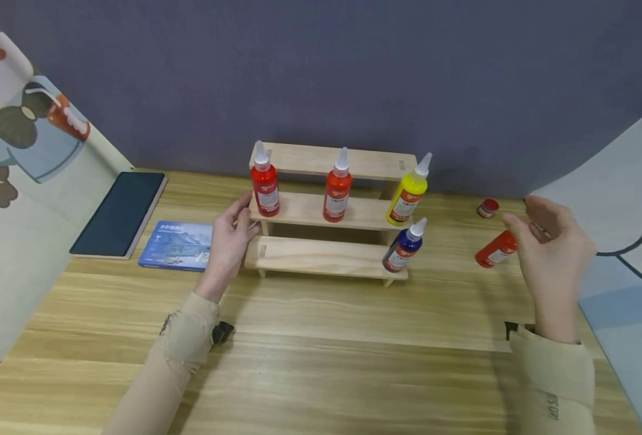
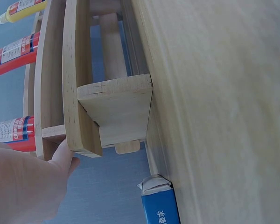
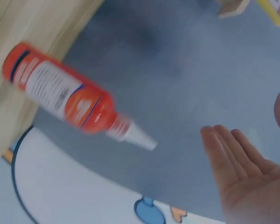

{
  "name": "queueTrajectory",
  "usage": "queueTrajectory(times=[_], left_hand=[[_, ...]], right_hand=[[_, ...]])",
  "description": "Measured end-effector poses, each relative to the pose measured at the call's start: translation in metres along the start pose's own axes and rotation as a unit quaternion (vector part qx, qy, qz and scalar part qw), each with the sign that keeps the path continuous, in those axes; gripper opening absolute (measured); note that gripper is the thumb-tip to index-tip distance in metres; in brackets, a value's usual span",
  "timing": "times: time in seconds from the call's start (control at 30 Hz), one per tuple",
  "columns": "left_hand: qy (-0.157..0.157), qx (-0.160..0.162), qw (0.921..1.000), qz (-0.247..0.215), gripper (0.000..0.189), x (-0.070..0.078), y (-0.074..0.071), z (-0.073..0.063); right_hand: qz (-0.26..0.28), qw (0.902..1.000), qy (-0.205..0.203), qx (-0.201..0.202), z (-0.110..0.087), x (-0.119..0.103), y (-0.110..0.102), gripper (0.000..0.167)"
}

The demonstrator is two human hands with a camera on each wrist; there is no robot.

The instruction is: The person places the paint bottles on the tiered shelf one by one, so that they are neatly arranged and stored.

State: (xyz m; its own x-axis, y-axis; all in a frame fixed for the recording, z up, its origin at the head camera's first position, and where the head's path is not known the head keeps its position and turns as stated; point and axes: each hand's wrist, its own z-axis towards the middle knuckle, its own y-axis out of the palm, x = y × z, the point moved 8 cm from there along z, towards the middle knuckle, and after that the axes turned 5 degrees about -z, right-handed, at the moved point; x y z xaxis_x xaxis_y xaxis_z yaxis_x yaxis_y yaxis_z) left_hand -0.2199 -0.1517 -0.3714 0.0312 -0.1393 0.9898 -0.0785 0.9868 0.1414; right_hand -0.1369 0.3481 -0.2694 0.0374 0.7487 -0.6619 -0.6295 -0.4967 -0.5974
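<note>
My left hand (image 1: pixel 231 232) grips the left end of a three-tier wooden rack (image 1: pixel 326 257), with its fingertips at the end of the middle tier. On that tier stand a red squeeze bottle (image 1: pixel 266 193) at the left, another red bottle (image 1: pixel 337 196) in the middle and a yellow bottle (image 1: pixel 406 199) at the right. A dark blue bottle (image 1: pixel 402 251) is at the right end of the lowest tier. Off to the right, my right hand (image 1: pixel 557 254) is open beside a red bottle (image 3: pixel 60 88) that stands on the table, a gap between them in the right wrist view.
A small red-lidded jar (image 1: pixel 487 208) sits near the back wall. Left of the rack lie a blue picture box (image 1: pixel 176 244) and a dark-covered tablet or book (image 1: pixel 119 214). The grey-blue panel (image 1: pixel 321 72) rises right behind the rack.
</note>
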Motion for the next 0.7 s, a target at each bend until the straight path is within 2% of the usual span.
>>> queueTrajectory(times=[0.17, 0.37, 0.57, 0.7], left_hand=[[0.003, 0.0, 1.0, -0.002, 0.046, -0.001, 0.0, -0.001], [0.003, -0.003, 1.0, 0.001, 0.046, -0.001, 0.001, -0.001], [0.0, 0.0, 1.0, -0.003, 0.046, -0.001, 0.0, 0.0], [-0.002, 0.001, 1.0, -0.004, 0.046, -0.001, 0.0, 0.0]], right_hand=[[-0.043, 0.9988, 0.023, -0.008, 0.005, 0.021, -0.003, 0.06], [-0.051, 0.9959, 0.061, -0.043, 0.006, 0.046, 0.002, 0.065], [-0.066, 0.9929, 0.069, -0.07, 0.007, 0.06, 0.011, 0.069], [-0.083, 0.9877, 0.085, -0.101, 0.008, 0.07, 0.018, 0.071]])
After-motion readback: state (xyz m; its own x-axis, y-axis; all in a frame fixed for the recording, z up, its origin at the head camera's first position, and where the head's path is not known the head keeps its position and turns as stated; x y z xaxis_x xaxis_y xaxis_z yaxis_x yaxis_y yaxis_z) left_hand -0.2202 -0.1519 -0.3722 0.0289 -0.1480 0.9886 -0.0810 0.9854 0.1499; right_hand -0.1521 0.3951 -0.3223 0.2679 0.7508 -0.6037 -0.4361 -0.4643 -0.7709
